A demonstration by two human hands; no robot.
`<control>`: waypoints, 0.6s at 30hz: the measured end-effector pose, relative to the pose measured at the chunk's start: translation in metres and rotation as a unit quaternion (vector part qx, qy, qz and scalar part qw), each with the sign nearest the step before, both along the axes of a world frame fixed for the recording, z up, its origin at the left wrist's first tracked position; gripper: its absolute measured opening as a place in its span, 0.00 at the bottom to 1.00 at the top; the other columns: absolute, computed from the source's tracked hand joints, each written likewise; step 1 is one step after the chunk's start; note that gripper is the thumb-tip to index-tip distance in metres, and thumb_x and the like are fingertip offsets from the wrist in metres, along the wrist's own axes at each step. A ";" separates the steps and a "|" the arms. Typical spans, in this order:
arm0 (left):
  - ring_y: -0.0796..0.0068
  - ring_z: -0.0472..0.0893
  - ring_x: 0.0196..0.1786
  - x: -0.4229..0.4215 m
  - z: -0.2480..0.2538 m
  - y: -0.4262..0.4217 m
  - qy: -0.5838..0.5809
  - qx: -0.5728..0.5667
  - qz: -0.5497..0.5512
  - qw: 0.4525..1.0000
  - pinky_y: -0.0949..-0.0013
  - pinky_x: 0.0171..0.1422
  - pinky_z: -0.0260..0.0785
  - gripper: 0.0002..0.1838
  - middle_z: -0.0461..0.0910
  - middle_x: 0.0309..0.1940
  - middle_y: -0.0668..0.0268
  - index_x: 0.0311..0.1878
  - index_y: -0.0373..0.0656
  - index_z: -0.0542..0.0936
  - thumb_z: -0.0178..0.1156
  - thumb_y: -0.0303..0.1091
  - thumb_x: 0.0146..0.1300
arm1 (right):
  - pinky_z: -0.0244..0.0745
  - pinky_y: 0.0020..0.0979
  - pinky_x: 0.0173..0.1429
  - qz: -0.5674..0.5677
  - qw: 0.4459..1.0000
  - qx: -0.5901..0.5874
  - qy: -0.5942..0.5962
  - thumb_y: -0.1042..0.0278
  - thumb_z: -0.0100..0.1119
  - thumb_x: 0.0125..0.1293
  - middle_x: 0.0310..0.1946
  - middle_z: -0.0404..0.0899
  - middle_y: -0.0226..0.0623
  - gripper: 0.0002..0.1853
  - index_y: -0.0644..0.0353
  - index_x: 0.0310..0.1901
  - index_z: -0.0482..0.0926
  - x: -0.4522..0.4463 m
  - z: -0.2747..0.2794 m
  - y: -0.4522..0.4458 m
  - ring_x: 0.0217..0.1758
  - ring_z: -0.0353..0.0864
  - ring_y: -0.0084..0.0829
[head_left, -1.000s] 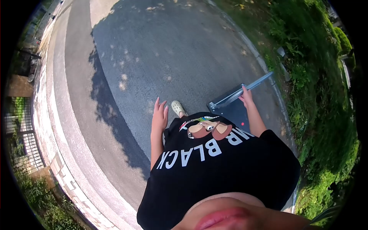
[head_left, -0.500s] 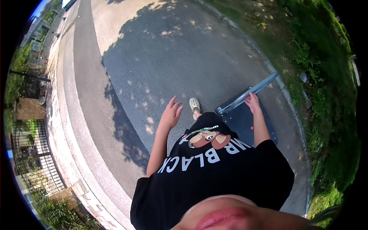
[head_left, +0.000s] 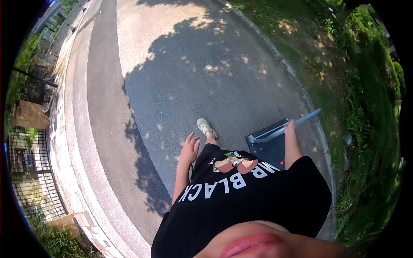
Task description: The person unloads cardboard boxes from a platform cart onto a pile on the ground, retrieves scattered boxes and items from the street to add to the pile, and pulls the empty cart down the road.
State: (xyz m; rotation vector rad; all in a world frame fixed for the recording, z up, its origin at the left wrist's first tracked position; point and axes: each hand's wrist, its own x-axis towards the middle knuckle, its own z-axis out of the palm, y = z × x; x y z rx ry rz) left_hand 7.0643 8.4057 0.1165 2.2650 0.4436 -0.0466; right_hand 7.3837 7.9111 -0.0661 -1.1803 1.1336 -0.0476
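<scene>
A dark flat platform trolley (head_left: 270, 149) is low at my right side, with a small red dot on its deck. Its grey metal handle (head_left: 306, 117) slants up and out toward the kerb. My right hand (head_left: 291, 126) is closed around this handle, partly covering the bar. My left hand (head_left: 188, 149) hangs in front of my body on the other side, fingers apart and holding nothing. One foot in a pale clog (head_left: 207, 127) is on the asphalt between the hands. The trolley's near end is hidden behind my arm and black shirt.
A shaded asphalt road (head_left: 185, 86) stretches ahead. Along the right runs a stone kerb (head_left: 297, 79), with grass and shrubs (head_left: 361, 129) beyond it. On the left lie a pale pavement strip (head_left: 84, 142) and a metal fence (head_left: 36, 150).
My right hand has gone from loosely spread fingers at the handle to a closed grip on it. The road view has shifted, and a foot in a clog shows further left.
</scene>
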 end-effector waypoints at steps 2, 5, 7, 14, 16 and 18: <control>0.47 0.69 0.67 0.046 -0.016 0.064 0.001 0.000 -0.002 1.000 0.57 0.70 0.63 0.18 0.64 0.69 0.47 0.58 0.40 0.77 0.49 0.41 0.74 | 0.69 0.35 0.22 -0.005 0.999 -0.038 0.007 0.54 0.56 0.66 0.15 0.67 0.38 0.20 0.68 0.33 0.73 0.041 0.005 0.046 0.15 0.67 0.33; 0.46 0.69 0.67 0.135 -0.012 0.160 -0.003 0.006 -0.014 1.000 0.56 0.69 0.63 0.18 0.65 0.68 0.48 0.57 0.41 0.78 0.50 0.42 0.73 | 0.67 0.36 0.20 0.004 0.999 -0.035 0.006 0.55 0.56 0.66 0.16 0.68 0.39 0.19 0.68 0.35 0.73 0.102 0.004 0.112 0.15 0.67 0.33; 0.46 0.69 0.67 0.199 0.004 0.218 0.013 0.001 -0.023 1.000 0.55 0.69 0.64 0.18 0.67 0.67 0.50 0.56 0.42 0.79 0.50 0.43 0.72 | 0.66 0.35 0.18 0.003 0.999 -0.032 0.043 0.56 0.59 0.65 0.17 0.68 0.38 0.19 0.68 0.39 0.72 0.143 -0.004 0.158 0.14 0.67 0.32; 0.47 0.71 0.65 0.422 0.047 0.395 -0.052 0.036 -0.120 0.991 0.56 0.68 0.64 0.18 0.69 0.66 0.49 0.55 0.39 0.78 0.50 0.41 0.73 | 0.66 0.32 0.19 0.066 0.987 0.144 -0.002 0.66 0.58 0.64 0.14 0.58 0.25 0.13 0.52 0.27 0.64 0.260 0.008 0.338 0.13 0.60 0.23; 0.46 0.72 0.64 0.480 0.036 0.443 -0.065 0.019 -0.140 0.988 0.56 0.68 0.65 0.18 0.69 0.65 0.49 0.54 0.38 0.78 0.50 0.41 0.72 | 0.66 0.31 0.19 0.060 0.984 0.166 -0.009 0.67 0.58 0.63 0.14 0.58 0.25 0.13 0.51 0.26 0.63 0.302 0.015 0.399 0.13 0.60 0.23; 0.47 0.71 0.64 0.535 0.023 0.491 -0.039 0.025 -0.145 0.988 0.57 0.68 0.64 0.18 0.69 0.65 0.49 0.55 0.38 0.78 0.49 0.40 0.73 | 0.65 0.30 0.20 0.068 0.986 0.152 -0.026 0.69 0.57 0.62 0.13 0.58 0.24 0.13 0.50 0.26 0.62 0.358 0.025 0.465 0.13 0.60 0.22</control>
